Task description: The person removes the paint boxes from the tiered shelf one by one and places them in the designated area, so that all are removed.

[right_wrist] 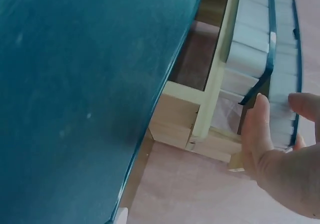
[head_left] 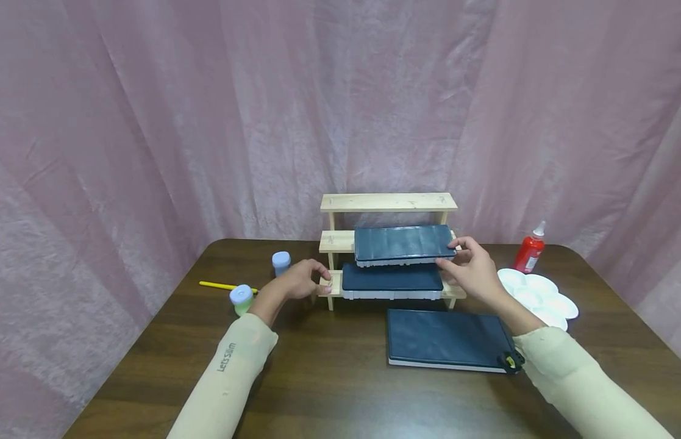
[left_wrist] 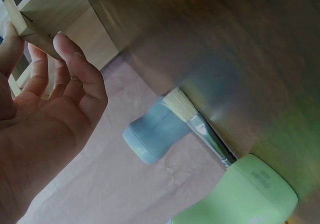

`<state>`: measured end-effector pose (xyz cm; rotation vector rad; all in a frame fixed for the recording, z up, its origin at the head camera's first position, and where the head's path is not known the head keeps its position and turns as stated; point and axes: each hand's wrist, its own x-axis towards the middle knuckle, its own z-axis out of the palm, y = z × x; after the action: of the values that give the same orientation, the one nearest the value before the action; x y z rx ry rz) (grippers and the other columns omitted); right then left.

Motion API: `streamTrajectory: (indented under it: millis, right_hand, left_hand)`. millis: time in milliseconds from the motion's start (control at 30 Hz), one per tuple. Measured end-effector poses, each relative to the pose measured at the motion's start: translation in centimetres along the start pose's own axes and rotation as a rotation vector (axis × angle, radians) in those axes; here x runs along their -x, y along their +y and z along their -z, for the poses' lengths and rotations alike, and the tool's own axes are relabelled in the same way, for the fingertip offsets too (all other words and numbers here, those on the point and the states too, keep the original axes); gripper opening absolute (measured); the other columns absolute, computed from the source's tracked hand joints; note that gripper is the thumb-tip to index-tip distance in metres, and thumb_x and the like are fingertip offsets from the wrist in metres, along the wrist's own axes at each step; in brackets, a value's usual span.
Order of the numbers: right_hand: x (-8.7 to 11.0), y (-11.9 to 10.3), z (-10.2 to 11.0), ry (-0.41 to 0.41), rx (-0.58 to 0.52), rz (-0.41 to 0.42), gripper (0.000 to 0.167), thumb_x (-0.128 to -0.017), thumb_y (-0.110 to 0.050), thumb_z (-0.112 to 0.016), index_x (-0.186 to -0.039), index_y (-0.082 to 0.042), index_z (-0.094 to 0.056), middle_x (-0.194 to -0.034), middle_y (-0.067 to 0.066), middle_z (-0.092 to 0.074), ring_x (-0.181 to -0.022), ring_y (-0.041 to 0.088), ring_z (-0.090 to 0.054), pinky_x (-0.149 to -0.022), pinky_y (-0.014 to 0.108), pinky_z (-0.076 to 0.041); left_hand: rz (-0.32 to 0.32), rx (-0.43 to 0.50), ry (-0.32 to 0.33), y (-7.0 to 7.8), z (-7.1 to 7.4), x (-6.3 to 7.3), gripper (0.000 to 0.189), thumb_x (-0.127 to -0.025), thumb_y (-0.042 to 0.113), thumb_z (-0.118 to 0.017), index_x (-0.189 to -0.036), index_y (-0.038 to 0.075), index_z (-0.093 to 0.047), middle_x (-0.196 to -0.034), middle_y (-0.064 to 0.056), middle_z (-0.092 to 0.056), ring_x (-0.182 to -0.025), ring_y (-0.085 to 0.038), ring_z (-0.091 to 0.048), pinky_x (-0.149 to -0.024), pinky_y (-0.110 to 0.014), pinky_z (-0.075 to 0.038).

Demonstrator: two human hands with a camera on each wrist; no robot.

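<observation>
My left hand (head_left: 300, 279) pinches the left end of the lowest board of a three-step wooden display stand (head_left: 389, 202); in the left wrist view its thumb and fingers lie around the board end (left_wrist: 37, 36). With thumb and fingertips, my right hand (head_left: 472, 268) holds the right end of a dark blue-lidded, white-sided paint case (head_left: 403, 242) at the middle step. This case (right_wrist: 282, 69) tilts slightly in the head view, its left end lower. A similar case (head_left: 392, 278) sits on the lowest step. A third, larger dark blue case (head_left: 447, 338) lies flat on the table in front.
On the left are a blue-capped bottle (head_left: 281, 261), a green bottle with a blue cap (head_left: 242, 299) and a yellow-handled brush (head_left: 219, 285). A red squeeze bottle (head_left: 530, 250) and a white flower-shaped palette (head_left: 562, 306) are at right. A pink curtain (head_left: 263, 122) hangs behind the table.
</observation>
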<state>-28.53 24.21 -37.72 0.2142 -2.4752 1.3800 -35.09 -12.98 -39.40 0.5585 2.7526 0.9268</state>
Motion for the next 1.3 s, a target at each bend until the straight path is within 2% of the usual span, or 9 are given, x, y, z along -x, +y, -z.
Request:
streamTrajectory:
  millis: [133,333,567,700,833,933,1133,1300]
  right_hand:
    - [-0.1,-0.1,-0.1,-0.005,-0.044,0.006,0.045,-0.093,-0.019,-0.072,-0.127,-0.001,-0.049,-0.104,0.025,-0.062,-0.08,0.02,-0.068,-0.067,0.025,-0.058]
    - [-0.6,0.0,-0.2,-0.054,-0.138,-0.001,0.051,-0.095,-0.017,-0.068,-0.137,-0.001,-0.044,-0.096,0.027,-0.062,-0.081,0.024,-0.069,-0.069,0.028,-0.059]
    - [-0.8,0.2,-0.3,-0.099,-0.122,0.0,0.064,-0.096,-0.015,-0.067,-0.152,-0.007,-0.037,-0.098,0.027,-0.063,-0.076,0.025,-0.07,-0.068,0.027,-0.058]
    - [-0.8,0.2,-0.3,-0.106,-0.159,-0.01,0.068,-0.093,-0.014,-0.072,-0.151,-0.006,-0.037,-0.097,0.027,-0.065,-0.067,0.023,-0.068,-0.067,0.026,-0.058]
    - [-0.8,0.2,-0.6,-0.087,-0.189,-0.014,0.066,-0.091,-0.009,-0.073,-0.147,-0.003,-0.038,-0.091,0.025,-0.066,-0.067,0.018,-0.068,-0.065,0.027,-0.058]
    - [-0.8,0.0,-0.8,-0.072,-0.203,-0.034,0.065,-0.091,-0.007,-0.072,-0.146,-0.002,-0.038,-0.092,0.022,-0.067,-0.072,0.016,-0.07,-0.066,0.027,-0.058]
    - [-1.1,-0.5,-1.0,-0.068,-0.245,-0.112,0.066,-0.091,-0.012,-0.073,-0.148,-0.007,-0.041,-0.105,0.023,-0.067,-0.084,0.015,-0.069,-0.072,0.026,-0.057]
    - [-1.1,-0.5,-1.2,-0.067,-0.288,-0.147,0.071,-0.089,-0.012,-0.075,-0.15,-0.007,-0.039,-0.107,0.021,-0.066,-0.086,0.013,-0.069,-0.078,0.027,-0.057]
  left_hand:
    - [0.008,0.0,-0.003,0.0,0.0,0.0,0.02,-0.084,0.016,-0.08,-0.1,0.012,-0.069,-0.115,-0.011,-0.063,-0.101,-0.028,-0.055,-0.091,-0.04,-0.045]
    - [0.019,-0.009,-0.007,-0.2,-0.2,-0.1,0.019,-0.085,0.017,-0.08,-0.1,0.013,-0.069,-0.114,-0.01,-0.063,-0.098,-0.025,-0.054,-0.089,-0.039,-0.046]
    - [0.011,-0.014,-0.002,-0.4,-0.2,-0.1,0.019,-0.084,0.018,-0.081,-0.098,0.013,-0.069,-0.113,-0.01,-0.063,-0.1,-0.027,-0.055,-0.09,-0.039,-0.045]
    - [0.017,-0.004,-0.004,-0.4,-0.2,0.0,0.019,-0.084,0.017,-0.081,-0.098,0.013,-0.069,-0.11,-0.01,-0.063,-0.096,-0.026,-0.054,-0.087,-0.038,-0.045]
    - [0.018,0.006,-0.009,-0.4,-0.3,-0.1,0.018,-0.084,0.017,-0.081,-0.097,0.012,-0.069,-0.106,-0.01,-0.063,-0.092,-0.025,-0.055,-0.083,-0.037,-0.046]
    - [0.016,-0.001,-0.004,-0.3,-0.2,-0.1,0.018,-0.084,0.017,-0.081,-0.097,0.012,-0.069,-0.107,-0.01,-0.063,-0.094,-0.025,-0.055,-0.085,-0.037,-0.046]
    - [0.022,-0.019,0.013,-0.6,-0.1,-0.2,0.018,-0.083,0.017,-0.081,-0.097,0.012,-0.07,-0.109,-0.009,-0.064,-0.096,-0.026,-0.055,-0.088,-0.04,-0.046]
    - [0.006,-0.009,0.017,-0.9,-0.3,-0.2,0.018,-0.083,0.017,-0.081,-0.096,0.012,-0.07,-0.112,-0.01,-0.064,-0.101,-0.029,-0.056,-0.089,-0.04,-0.045]
